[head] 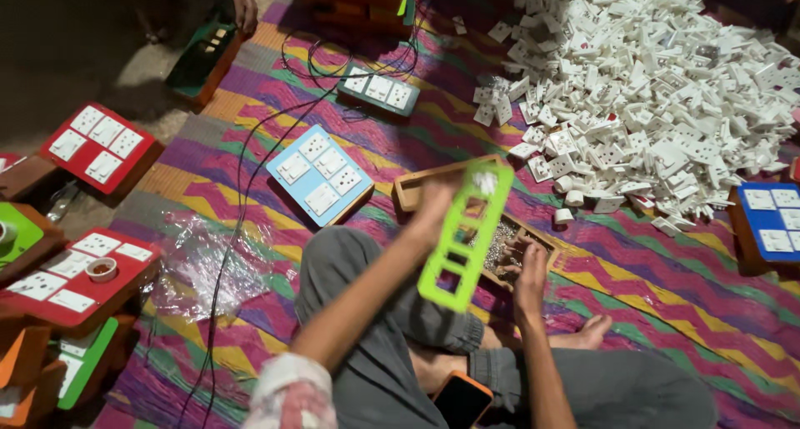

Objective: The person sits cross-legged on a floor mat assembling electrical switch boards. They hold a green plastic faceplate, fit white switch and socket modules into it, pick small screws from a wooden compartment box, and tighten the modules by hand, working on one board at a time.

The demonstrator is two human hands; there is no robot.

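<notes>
I'm sitting cross-legged on a striped woven mat (667, 262) in pink, purple, yellow and green, spread over a bare dusty floor (75, 54). To my right, a big heap of white switch parts (658, 87) covers the mat. In front of me lie a light blue switch board (319, 173), a dark green one (379, 89) and a wooden tray of screws (500, 246). Black wires (242, 204) trail past crumpled clear plastic (208, 266). Red boards (100, 146) sit at the mat's left edge.

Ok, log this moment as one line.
left hand: holds green frame upright | right hand: in wooden tray of small metal parts | white socket pile: beyond tray
</notes>
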